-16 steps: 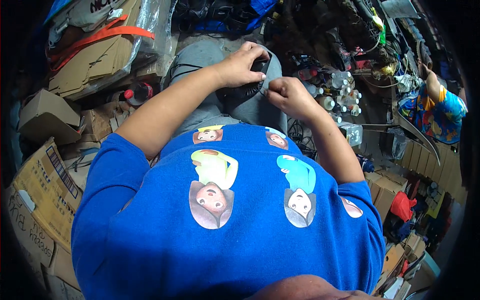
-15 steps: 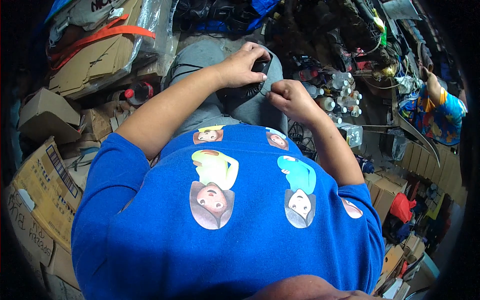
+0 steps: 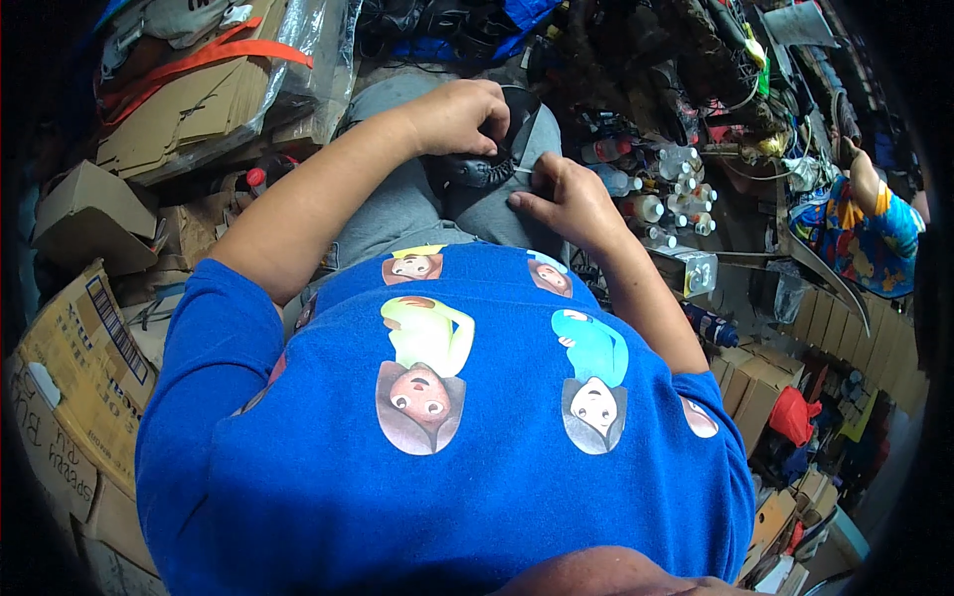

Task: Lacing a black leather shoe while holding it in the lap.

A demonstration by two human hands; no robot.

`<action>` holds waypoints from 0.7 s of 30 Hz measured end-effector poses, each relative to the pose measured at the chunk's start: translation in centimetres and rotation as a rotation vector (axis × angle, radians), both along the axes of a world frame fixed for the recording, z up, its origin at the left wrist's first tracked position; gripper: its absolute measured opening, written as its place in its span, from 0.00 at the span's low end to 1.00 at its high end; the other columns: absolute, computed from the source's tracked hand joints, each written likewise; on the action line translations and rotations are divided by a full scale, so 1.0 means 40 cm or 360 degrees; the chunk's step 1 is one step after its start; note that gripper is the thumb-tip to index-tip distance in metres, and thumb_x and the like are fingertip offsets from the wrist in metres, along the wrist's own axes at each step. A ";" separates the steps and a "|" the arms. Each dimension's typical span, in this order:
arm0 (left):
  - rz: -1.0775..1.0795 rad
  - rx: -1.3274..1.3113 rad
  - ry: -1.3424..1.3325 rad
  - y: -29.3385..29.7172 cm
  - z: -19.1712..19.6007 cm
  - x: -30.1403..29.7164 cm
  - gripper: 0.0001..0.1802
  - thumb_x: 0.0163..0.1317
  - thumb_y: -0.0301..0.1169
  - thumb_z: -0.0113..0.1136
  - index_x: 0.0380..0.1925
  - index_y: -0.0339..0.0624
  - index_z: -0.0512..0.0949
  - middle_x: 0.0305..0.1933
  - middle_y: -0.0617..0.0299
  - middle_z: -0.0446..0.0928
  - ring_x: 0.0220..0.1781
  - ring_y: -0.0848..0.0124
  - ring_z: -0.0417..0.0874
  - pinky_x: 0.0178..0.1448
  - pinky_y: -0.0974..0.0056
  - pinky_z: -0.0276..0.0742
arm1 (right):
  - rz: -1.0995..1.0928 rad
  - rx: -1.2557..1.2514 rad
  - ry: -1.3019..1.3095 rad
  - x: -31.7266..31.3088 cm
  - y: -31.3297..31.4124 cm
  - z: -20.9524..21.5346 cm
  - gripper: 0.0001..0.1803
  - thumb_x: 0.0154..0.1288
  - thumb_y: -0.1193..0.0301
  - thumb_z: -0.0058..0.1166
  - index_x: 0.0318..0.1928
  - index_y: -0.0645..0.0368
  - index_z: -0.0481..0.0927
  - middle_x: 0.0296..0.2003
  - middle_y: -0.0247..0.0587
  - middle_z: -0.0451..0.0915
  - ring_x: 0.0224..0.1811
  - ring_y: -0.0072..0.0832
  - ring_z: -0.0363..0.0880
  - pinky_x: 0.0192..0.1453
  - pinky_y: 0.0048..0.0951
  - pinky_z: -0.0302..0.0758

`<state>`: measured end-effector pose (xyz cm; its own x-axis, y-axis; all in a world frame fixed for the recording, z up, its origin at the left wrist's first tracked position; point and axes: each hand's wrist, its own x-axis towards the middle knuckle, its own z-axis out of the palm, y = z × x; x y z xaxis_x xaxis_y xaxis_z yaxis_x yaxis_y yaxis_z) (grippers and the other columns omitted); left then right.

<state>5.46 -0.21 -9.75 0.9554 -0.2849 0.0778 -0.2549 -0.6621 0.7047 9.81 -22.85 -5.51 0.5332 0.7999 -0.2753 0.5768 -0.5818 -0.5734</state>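
The left hand [image 3: 459, 117] curls over a dark shoe [image 3: 487, 164] resting on the person's lap, its fingers pressed around the upper. Just beside it, the right hand [image 3: 568, 202] pinches a thin pale thread [image 3: 524, 170] at the shoe's edge, its other fingers spread on the grey trousers [image 3: 397, 204]. Small bottles [image 3: 656, 189] stand nearby.

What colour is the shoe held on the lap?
Black, as far as shows; the left hand covers much of the shoe. Head view.

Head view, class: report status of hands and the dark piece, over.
Left hand grips dark shoe-like piece on lap. Right hand pinches thin thread beside it. Nothing blocking.
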 end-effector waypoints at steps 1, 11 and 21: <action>-0.0063 0.0059 0.0031 -0.001 0.005 -0.001 0.09 0.45 0.29 0.67 0.28 0.42 0.80 0.36 0.55 0.77 0.41 0.60 0.80 0.44 0.58 0.76 | 0.0011 0.0000 -0.0001 0.010 -0.001 -0.016 0.16 0.57 0.62 0.59 0.33 0.65 0.76 0.30 0.52 0.79 0.32 0.42 0.79 0.39 0.37 0.74; 0.0812 -0.0534 0.0137 0.187 -0.040 -0.053 0.08 0.64 0.29 0.50 0.39 0.40 0.77 0.33 0.62 0.78 0.33 0.64 0.79 0.41 0.63 0.75 | -0.1713 0.1839 0.2391 0.059 0.048 -0.098 0.23 0.73 0.53 0.37 0.39 0.60 0.77 0.40 0.46 0.79 0.46 0.38 0.77 0.57 0.45 0.72; 0.0850 -0.2746 0.1035 0.116 -0.042 -0.079 0.24 0.71 0.43 0.44 0.15 0.50 0.61 0.14 0.70 0.55 0.15 0.75 0.59 0.42 0.60 0.73 | -0.1309 0.1468 0.2239 0.039 0.019 -0.103 0.24 0.72 0.57 0.43 0.17 0.50 0.60 0.12 0.28 0.54 0.15 0.23 0.54 0.39 0.35 0.69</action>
